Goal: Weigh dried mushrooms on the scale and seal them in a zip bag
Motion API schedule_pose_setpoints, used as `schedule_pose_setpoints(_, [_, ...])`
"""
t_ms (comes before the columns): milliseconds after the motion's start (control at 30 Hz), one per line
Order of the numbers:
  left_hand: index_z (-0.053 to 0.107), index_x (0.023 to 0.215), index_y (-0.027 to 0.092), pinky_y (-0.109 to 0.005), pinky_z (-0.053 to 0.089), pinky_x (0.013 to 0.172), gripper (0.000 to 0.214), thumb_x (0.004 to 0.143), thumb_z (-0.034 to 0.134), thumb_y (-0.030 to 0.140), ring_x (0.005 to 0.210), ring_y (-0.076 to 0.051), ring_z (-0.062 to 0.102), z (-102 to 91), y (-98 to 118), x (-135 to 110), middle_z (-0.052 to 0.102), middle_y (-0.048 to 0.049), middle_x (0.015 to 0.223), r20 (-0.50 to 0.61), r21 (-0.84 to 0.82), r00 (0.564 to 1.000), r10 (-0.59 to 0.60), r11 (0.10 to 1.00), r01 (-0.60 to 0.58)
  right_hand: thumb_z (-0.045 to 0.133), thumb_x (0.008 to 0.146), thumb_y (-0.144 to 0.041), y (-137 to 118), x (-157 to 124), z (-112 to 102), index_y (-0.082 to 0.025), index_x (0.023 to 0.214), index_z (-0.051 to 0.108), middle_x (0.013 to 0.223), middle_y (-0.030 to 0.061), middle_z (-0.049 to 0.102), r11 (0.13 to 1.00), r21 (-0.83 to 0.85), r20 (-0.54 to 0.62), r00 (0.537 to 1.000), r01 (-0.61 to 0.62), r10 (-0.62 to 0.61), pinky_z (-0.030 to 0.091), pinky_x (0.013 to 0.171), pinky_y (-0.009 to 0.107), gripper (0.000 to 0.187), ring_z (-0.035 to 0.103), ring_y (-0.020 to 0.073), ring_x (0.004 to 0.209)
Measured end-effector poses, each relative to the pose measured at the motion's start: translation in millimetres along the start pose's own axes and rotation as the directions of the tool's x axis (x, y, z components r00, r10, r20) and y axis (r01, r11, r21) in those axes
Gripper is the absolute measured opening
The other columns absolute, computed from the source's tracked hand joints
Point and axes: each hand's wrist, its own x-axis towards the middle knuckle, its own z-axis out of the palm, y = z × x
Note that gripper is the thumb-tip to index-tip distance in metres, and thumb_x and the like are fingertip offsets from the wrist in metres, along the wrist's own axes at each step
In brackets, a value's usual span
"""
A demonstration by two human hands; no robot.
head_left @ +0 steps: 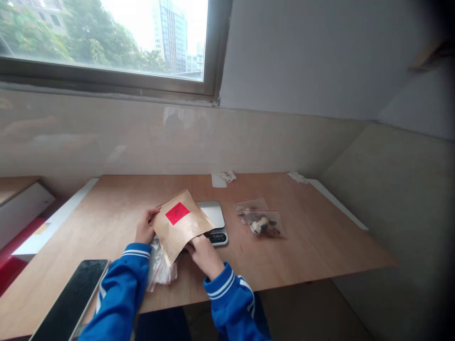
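A brown paper envelope with a red label is held tilted above the wooden table. My left hand grips its left edge with the fingers curled. My right hand holds its lower right corner, fingers tucked under the paper. Both arms wear blue sleeves with white stripes. Behind the envelope sits a small digital scale, partly hidden by it. Crumpled clear plastic bags lie under the envelope near my left wrist.
A clear zip bag with small brown and pale items lies right of the scale. A dark phone lies at the table's front left. Scraps of paper sit by the tiled wall. A window is above.
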Motion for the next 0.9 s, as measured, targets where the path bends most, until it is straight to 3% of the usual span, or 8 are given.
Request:
schedule_pose_setpoints(233, [0.054, 0.100, 0.020, -0.043, 0.043, 0.099, 0.035, 0.069, 0.066, 0.033, 0.114, -0.026, 0.057, 0.1, 0, 1, 0.062, -0.0115, 0.121, -0.014, 0.055, 1.000, -0.019, 0.998, 0.020, 0.072, 0.071, -0.014, 4, -5, -1, -0.021, 0.107, 0.066, 0.106, 0.0090, 0.064, 0.997, 0.056, -0.142, 0.988, -0.056, 0.064, 0.051, 0.086, 0.034, 0.037, 0.062, 0.0250, 0.100])
schedule_pose_setpoints(467, [0.053, 0.104, 0.020, -0.043, 0.043, 0.099, 0.038, 0.071, 0.063, 0.035, 0.112, -0.025, 0.058, -0.5, -2, 2, 0.061, -0.0122, 0.123, -0.008, 0.048, 0.999, -0.036, 0.998, 0.037, 0.067, 0.076, -0.013, -6, -7, -17, -0.022, 0.104, 0.066, 0.097, 0.0043, 0.063, 0.987, 0.143, -0.281, 0.959, 0.071, -0.028, 0.051, 0.085, 0.029, 0.029, 0.063, 0.0189, 0.092])
schedule_pose_setpoints(600, [0.052, 0.107, 0.019, -0.042, 0.042, 0.100, 0.040, 0.070, 0.062, 0.034, 0.113, -0.024, 0.057, -1.1, -2, 2, 0.060, -0.0125, 0.124, -0.001, 0.056, 0.999, -0.044, 0.997, 0.044, 0.063, 0.079, -0.015, -8, -9, -26, -0.025, 0.110, 0.064, 0.102, 0.0048, 0.063, 0.980, 0.168, -0.339, 0.940, 0.106, -0.044, 0.050, 0.089, 0.031, 0.033, 0.061, 0.0187, 0.097])
schedule_pose_setpoints(733, [0.055, 0.106, 0.020, -0.039, 0.043, 0.099, 0.040, 0.069, 0.062, 0.032, 0.112, -0.024, 0.058, -2.6, 1, 2, 0.063, -0.0097, 0.121, -0.026, 0.152, 0.999, -0.022, 0.988, 0.025, 0.063, 0.079, -0.016, -9, -11, -35, -0.026, 0.112, 0.064, 0.102, 0.0048, 0.065, 0.963, 0.232, -0.364, 0.930, 0.135, -0.043, 0.050, 0.089, 0.032, 0.035, 0.061, 0.0188, 0.098])
schedule_pose_setpoints(900, [0.058, 0.105, 0.021, -0.038, 0.040, 0.100, 0.039, 0.067, 0.059, 0.029, 0.106, -0.023, 0.061, -4.5, 1, 3, 0.067, -0.0063, 0.112, -0.076, 0.320, 0.997, 0.015, 0.947, 0.010, 0.070, 0.075, -0.024, -6, -13, -47, -0.023, 0.110, 0.066, 0.103, 0.0061, 0.066, 0.914, 0.397, -0.388, 0.918, 0.084, 0.085, 0.052, 0.087, 0.032, 0.035, 0.062, 0.0197, 0.097])
